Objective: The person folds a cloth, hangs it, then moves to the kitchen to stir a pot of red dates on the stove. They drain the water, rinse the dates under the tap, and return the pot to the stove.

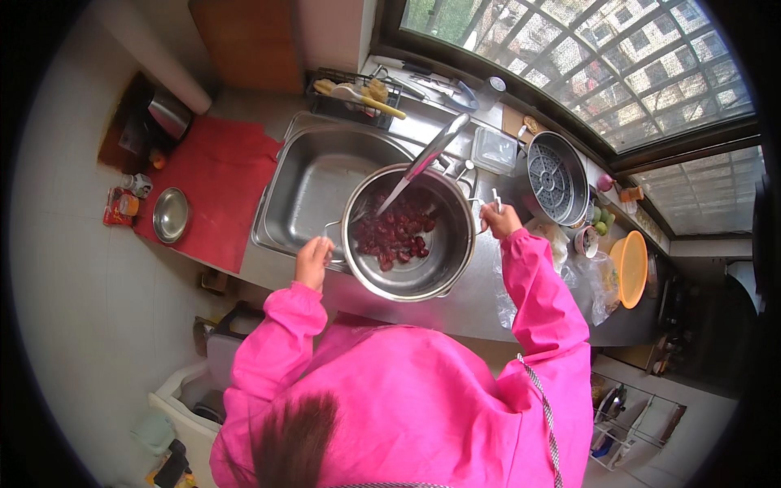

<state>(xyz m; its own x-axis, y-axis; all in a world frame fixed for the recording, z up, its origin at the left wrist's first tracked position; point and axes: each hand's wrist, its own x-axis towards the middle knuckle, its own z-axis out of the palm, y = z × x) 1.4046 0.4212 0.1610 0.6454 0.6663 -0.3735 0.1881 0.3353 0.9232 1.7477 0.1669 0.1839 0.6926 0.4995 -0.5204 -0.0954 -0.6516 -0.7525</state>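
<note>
A stainless-steel pot (455, 264) with two side handles sits level over the right side of the sink and the counter beside it. Dark red pieces of food, perhaps dried fruit (394, 233), lie wet on its bottom, bunched toward the left. My left hand (312, 260) is closed on the pot's left wire handle. At the opposite side, my right hand (499, 220) closes round the right handle. The silver faucet (439, 146) reaches over the pot from the far side, and a pale streak, seemingly running water (394, 198), slants from its spout onto the red pieces.
Left of the sink (305, 175), a metal bowl (171, 215) rests on a red mat (220, 163). A dish rack (358, 98) stands behind the sink. To the right are a steamer pot (557, 179), a clear plastic box (493, 150), plastic bags and an orange basin (630, 268).
</note>
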